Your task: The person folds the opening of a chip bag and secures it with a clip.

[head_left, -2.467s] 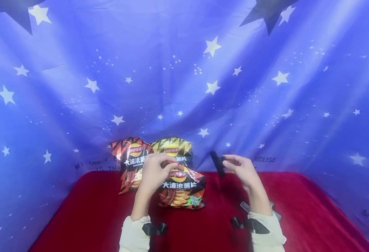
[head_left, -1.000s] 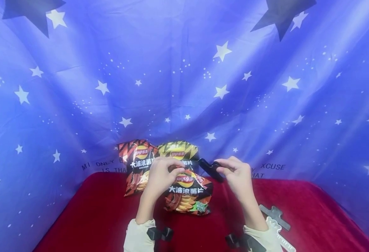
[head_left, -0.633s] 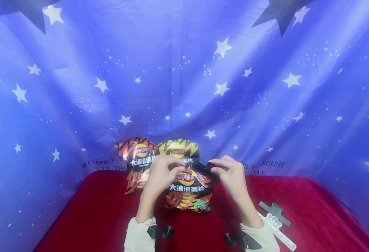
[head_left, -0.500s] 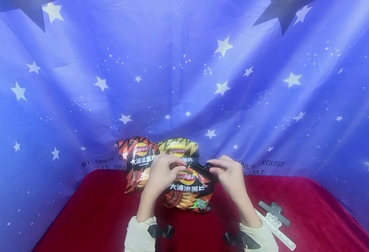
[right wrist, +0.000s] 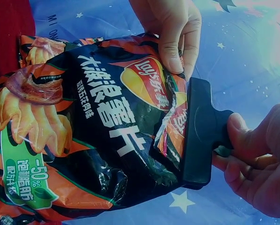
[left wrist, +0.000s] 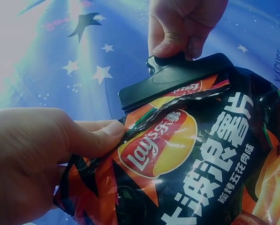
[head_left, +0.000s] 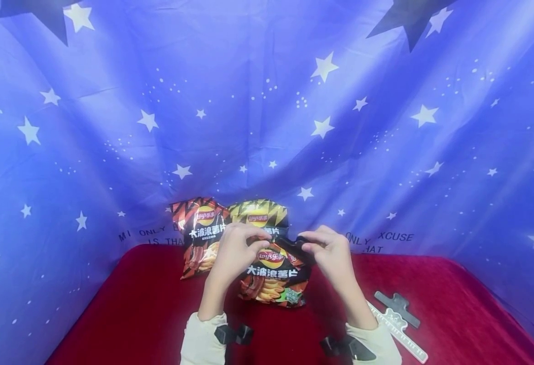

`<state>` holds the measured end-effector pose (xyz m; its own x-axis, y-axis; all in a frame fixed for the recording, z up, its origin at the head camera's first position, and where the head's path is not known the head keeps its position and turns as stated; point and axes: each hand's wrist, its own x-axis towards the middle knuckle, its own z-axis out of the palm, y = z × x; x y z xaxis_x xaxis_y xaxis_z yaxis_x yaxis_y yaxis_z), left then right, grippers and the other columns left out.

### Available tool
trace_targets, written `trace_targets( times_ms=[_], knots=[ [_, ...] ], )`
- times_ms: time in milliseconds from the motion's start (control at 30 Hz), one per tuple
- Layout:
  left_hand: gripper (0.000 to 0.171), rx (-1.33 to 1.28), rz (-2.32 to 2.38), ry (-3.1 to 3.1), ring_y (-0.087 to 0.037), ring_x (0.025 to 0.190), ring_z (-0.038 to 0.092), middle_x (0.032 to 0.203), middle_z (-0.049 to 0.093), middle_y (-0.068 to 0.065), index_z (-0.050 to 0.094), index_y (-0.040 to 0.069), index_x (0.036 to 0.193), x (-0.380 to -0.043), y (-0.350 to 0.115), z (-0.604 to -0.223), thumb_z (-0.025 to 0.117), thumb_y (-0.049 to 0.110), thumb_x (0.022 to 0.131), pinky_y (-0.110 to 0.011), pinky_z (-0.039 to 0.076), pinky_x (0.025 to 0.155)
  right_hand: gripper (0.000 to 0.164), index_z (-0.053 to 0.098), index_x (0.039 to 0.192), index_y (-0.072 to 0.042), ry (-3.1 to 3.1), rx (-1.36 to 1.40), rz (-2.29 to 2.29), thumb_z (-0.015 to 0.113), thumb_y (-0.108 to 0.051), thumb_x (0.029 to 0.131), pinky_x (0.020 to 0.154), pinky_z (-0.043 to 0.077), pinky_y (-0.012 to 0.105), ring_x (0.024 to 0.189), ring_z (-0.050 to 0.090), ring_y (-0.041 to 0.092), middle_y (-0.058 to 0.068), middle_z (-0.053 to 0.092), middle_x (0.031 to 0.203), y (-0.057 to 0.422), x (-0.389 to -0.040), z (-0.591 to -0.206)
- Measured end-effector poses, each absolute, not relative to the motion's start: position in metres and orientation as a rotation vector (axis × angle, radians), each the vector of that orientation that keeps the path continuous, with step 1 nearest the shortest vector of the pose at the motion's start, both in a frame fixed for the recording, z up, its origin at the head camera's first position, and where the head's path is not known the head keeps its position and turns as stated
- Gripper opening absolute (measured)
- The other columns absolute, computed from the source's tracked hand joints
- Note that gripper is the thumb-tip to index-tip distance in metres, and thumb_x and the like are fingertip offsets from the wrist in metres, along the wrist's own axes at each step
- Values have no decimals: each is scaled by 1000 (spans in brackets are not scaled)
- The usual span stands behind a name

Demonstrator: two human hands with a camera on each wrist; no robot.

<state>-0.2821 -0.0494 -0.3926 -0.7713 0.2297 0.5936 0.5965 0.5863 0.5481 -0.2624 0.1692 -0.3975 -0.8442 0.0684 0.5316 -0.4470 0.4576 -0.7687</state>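
Observation:
A black and orange Lay's chip bag (head_left: 271,284) with a folded, torn top edge is held up in front of me. My left hand (head_left: 237,253) pinches its upper left corner between thumb and fingers, as the left wrist view shows too. A black bag clip (right wrist: 200,133) lies along the top edge of the bag, its long jaws over the fold. My right hand (head_left: 330,253) pinches the clip's handle tabs between thumb and fingers. In the right wrist view the bag's folded flap (right wrist: 177,119) sits against the clip. Whether the clip's jaws are pressed apart I cannot tell.
Behind stand a red chip bag (head_left: 198,228) and a yellow one (head_left: 258,210), partly covered. On the red cloth table (head_left: 449,299) at the right lie a grey clip (head_left: 398,306) and a white ruler-like clip (head_left: 403,337). A blue star-printed curtain (head_left: 248,142) hangs behind.
My right hand has brought the black clip leftward from beside the bag onto its top edge. My left hand has kept its pinch on the bag corner. Over the last half second little has moved.

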Motion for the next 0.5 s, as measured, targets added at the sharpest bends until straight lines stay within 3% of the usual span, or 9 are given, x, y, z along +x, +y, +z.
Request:
trace_targets(
  times_ms=[500],
  knots=[
    [16,-657,-1069,-2350,-21,101,74,99,80,-1,82,14,97,-278,-46,-390,82,9,82,-52,34,119,27,81,97,-2,-2252,295,1328,76,15,75,68,46,17,76,54,13,10,69,80,169,-261,-396]
  ],
)
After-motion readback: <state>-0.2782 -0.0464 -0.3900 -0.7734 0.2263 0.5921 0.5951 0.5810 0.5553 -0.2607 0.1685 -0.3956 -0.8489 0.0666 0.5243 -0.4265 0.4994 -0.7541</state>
